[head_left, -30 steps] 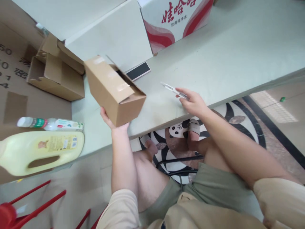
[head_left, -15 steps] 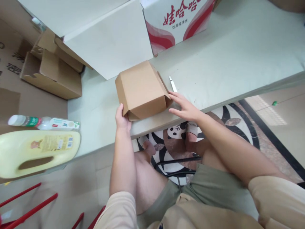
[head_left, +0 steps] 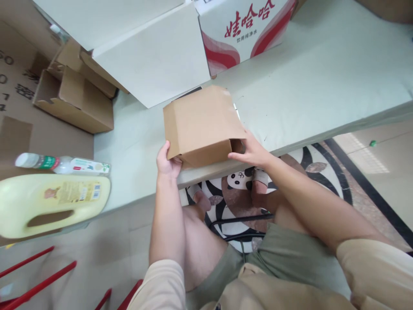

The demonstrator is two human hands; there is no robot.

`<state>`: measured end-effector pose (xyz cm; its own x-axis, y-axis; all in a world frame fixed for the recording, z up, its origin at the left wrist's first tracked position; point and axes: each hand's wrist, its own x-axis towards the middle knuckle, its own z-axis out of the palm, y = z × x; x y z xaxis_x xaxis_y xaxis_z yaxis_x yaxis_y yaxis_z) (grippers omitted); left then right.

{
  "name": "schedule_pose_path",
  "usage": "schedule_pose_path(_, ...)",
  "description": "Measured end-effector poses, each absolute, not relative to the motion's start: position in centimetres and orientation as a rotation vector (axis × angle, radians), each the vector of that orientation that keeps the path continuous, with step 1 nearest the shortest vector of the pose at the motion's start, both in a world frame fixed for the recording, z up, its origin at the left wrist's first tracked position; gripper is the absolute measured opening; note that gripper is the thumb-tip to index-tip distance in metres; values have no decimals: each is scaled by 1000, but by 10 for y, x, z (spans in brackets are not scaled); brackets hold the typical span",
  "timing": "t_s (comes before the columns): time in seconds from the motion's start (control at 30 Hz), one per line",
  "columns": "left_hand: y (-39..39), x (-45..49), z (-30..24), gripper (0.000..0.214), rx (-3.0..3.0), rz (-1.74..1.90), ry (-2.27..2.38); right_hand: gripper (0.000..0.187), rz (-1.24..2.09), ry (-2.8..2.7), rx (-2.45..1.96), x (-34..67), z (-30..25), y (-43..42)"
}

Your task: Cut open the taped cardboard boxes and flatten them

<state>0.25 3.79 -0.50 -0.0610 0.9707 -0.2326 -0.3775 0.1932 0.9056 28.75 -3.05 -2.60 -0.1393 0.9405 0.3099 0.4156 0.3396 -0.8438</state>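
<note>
A brown cardboard box (head_left: 206, 120) is between my two hands at the table's near edge, tilted, with its side flaps sticking out. My left hand (head_left: 167, 161) grips its near left corner, thumb on the left flap and fingers partly hidden beneath. At the near right corner, my right hand (head_left: 253, 148) holds the right flap, its thumb below and its other fingers largely behind the cardboard. A dark, flat-edged thing (head_left: 191, 91) shows just beyond the box's far edge. Past the right side, a slim white tool (head_left: 237, 112) is mostly covered by the box.
A white panel or carton (head_left: 155, 60) stands behind, beside a red-and-white water carton (head_left: 245, 38). To the left are an open brown carton (head_left: 84, 103), a plastic bottle (head_left: 64, 163) and a large pale yellow jug (head_left: 80, 202). Red bars (head_left: 45, 286) rise at lower left.
The box has tipped up and shifted slightly right, exposing the dark thing behind it and hiding more of the white tool. My right hand has closed in on the right flap.
</note>
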Motion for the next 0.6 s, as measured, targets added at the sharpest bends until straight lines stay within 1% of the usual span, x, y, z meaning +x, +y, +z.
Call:
schedule_pose_path(0.07,37,6,-5,42,748,1294,1161,82,770,-1667,-1244,285,-28,-30)
schedule_pose_path(0.13,38,9,-7,44,800,1355,1216,85,761,-1578,-1312,282,-29,-30)
schedule_pose_path(0.23,41,10,-11,45,882,1390,1262,91,624,-1411,-1503,281,-29,-29)
schedule_pose_path(0.27,42,9,-11,45,902,1378,1268,90,574,-1346,-1565,281,-29,-29)
schedule_pose_path(0.3,42,9,-12,45,915,1360,1269,86,541,-1280,-1611,281,-28,-29)
schedule_pose_path(0.4,43,7,-12,42,906,1361,1222,57,558,-1129,-1609,285,-22,-29)
schedule_pose_path(0.43,43,7,-12,39,883,1373,1189,52,586,-1094,-1566,286,-20,-30)
schedule_pose_path(0.53,43,7,-11,25,844,1383,1096,58,673,-1015,-1400,289,-15,-30)
schedule_pose_path(0.6,43,6,-11,17,900,1370,1130,59,706,-976,-1344,290,-12,-31)
